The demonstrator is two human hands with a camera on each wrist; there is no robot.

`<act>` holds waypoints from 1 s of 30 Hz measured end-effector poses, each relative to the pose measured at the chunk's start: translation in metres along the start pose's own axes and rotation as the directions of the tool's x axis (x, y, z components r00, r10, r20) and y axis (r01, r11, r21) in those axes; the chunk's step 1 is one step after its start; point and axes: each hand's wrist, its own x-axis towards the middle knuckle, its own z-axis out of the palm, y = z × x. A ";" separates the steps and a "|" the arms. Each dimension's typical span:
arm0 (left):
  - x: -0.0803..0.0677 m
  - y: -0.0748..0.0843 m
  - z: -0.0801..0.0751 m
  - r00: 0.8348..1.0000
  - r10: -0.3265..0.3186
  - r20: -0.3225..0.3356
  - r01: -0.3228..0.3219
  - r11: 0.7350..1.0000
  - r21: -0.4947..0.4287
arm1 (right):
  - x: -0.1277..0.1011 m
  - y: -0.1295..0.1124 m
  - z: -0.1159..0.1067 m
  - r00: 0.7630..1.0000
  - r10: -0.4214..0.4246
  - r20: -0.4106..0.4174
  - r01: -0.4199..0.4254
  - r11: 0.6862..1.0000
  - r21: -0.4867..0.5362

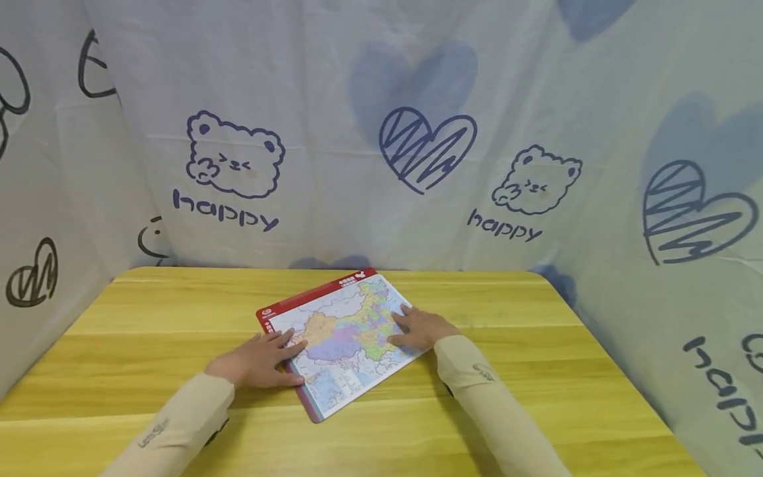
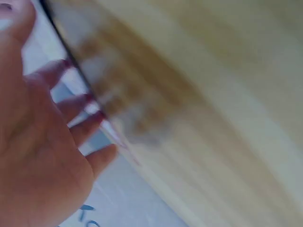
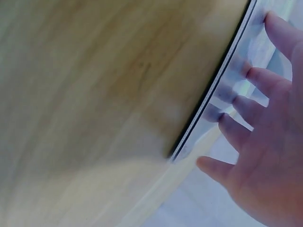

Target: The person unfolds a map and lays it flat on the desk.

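Note:
A flat map board [image 1: 348, 331] with a red top border and a colourful printed map of China lies tilted on the table. My left hand [image 1: 256, 361] rests on its left edge with the fingers spread across the print. On the opposite edge, the fingertips of my right hand [image 1: 422, 328] touch the map's surface. The right wrist view shows the board's thin side edge [image 3: 212, 92], with the spread fingers of the right hand [image 3: 270, 127] on its top face. In the left wrist view, the fingers of the left hand [image 2: 42, 132] also meet the board; that picture is blurred.
Yellow wood-grain table [image 1: 507, 397] surrounds the board. A pale curtain [image 1: 334, 165] printed with bears, hearts and "happy" stands behind the table's far edge and along both sides.

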 end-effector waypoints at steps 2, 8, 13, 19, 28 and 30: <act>0.002 0.005 -0.001 1.000 -0.015 -0.005 0.015 1.000 0.017 | 0.000 0.000 0.002 1.000 -0.003 -0.025 0.002 0.999 -0.041; 0.022 0.012 -0.012 0.998 -0.046 -0.047 0.049 0.996 0.070 | -0.015 -0.016 0.012 0.982 0.080 -0.173 -0.113 0.976 -0.186; 0.040 -0.001 -0.022 0.991 -0.104 -0.080 0.105 0.994 0.016 | -0.041 -0.039 0.017 0.958 0.128 -0.255 -0.173 0.971 -0.163; 0.057 -0.027 -0.023 0.974 -0.189 -0.129 0.175 0.978 -0.113 | -0.059 -0.050 0.021 0.960 0.115 -0.253 -0.158 0.976 -0.153; 0.066 -0.031 -0.023 0.983 -0.148 -0.112 0.141 0.988 -0.067 | -0.063 -0.057 0.020 0.964 0.131 -0.232 -0.176 0.967 -0.185; 0.065 -0.030 -0.024 0.984 -0.153 -0.095 0.148 0.987 -0.054 | -0.061 -0.056 0.018 0.966 0.132 -0.223 -0.176 0.966 -0.191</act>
